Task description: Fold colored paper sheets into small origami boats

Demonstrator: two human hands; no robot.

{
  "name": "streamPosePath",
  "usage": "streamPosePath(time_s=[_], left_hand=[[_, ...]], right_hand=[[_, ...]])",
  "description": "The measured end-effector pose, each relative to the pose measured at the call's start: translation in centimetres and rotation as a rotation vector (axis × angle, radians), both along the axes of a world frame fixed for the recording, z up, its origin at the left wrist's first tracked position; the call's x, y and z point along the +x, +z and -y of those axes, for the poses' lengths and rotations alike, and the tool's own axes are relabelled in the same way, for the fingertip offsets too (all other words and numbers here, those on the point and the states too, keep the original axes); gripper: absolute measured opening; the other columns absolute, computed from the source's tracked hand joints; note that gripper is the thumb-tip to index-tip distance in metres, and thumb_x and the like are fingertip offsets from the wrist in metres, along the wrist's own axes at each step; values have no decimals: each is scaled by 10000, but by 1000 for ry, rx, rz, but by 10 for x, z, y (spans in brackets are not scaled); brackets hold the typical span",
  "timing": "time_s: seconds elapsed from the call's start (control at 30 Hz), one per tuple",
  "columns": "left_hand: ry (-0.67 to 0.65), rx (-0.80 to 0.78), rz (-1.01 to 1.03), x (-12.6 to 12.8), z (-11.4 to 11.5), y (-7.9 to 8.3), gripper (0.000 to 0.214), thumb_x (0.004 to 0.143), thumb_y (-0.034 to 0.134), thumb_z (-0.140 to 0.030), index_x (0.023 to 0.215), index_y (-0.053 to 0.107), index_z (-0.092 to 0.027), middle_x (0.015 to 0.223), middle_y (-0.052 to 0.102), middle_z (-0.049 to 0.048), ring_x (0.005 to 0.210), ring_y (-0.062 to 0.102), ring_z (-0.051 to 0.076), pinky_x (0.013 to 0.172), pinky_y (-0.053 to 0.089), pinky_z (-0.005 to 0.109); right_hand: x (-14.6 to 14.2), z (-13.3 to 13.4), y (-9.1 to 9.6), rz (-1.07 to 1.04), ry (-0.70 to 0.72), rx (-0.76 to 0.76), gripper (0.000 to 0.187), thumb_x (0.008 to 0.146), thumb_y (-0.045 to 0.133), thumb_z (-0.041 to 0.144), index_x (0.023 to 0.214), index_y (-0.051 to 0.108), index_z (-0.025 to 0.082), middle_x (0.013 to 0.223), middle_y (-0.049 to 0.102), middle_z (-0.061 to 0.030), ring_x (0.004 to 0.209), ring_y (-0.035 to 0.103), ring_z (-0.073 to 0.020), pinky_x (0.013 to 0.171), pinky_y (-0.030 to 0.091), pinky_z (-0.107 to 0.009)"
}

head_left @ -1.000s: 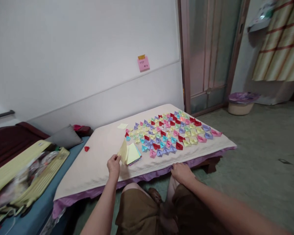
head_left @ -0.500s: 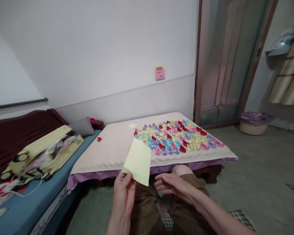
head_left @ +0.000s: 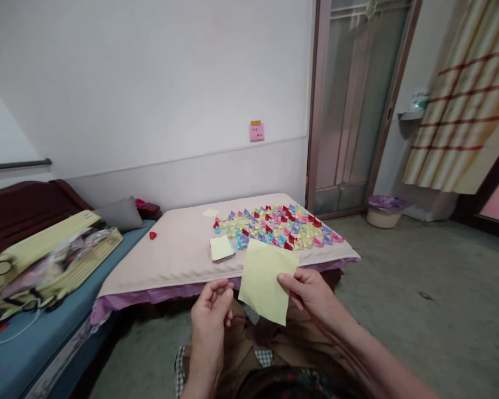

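Observation:
My right hand pinches a pale yellow square sheet of paper by its right edge, holding it up over my lap. My left hand is just left of the sheet with its fingers curled loosely and nothing in them, apart from the paper. Beyond, a low table with a cream cover carries a stack of coloured paper squares and several small folded paper pieces in red, pink, blue, purple and yellow laid out in rows.
One red folded piece and a loose yellow sheet lie apart on the cover. A blue bed with a yellow bag stands left. A bin sits by the glass door; curtain at right.
The yellow sheet passed from my left hand to my right hand. My left hand let go and now hangs beside it. The view swung right, showing the paper stack again.

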State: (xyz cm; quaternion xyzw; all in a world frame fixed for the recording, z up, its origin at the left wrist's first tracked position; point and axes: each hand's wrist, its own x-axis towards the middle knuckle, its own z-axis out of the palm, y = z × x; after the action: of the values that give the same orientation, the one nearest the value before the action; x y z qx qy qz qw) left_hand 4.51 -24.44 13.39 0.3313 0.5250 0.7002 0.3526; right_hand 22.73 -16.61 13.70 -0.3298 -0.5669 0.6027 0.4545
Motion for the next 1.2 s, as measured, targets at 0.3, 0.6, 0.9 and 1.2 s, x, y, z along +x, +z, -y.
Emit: streamPosePath(time_s=[0.3,0.6,0.9,1.2], left_hand=[[-206,-90,-187,5,2,15,285,764,650,-416,720,625,-136,547,565,-17,434,468,70,402,348,161],[-25,71,-75,12,-7,-1,237,673,736,-311,588,597,-138,876,682,53,765,617,166,677,480,231],[80,192,55,22,-2,-5,572,603,780,-188,1114,523,-179,1061,636,106,724,654,133,692,517,244],[12,185,29,16,4,-8,493,644,737,-144,1094,540,-193,906,690,57,828,656,175,748,500,259]], right_hand=[[-5,15,13,144,211,85,378,727,642,522,668,657,148,496,538,36,398,397,-83,402,260,-207],[-10,7,0,22,-74,131,310,661,738,354,515,525,183,636,638,0,600,562,-156,567,437,-253],[-13,21,0,-318,-77,11,721,613,714,112,1247,399,247,1031,659,-48,768,637,-170,700,492,-296],[-2,25,5,-98,30,-24,646,576,621,56,1191,484,196,753,687,13,678,627,-174,573,459,-245]])
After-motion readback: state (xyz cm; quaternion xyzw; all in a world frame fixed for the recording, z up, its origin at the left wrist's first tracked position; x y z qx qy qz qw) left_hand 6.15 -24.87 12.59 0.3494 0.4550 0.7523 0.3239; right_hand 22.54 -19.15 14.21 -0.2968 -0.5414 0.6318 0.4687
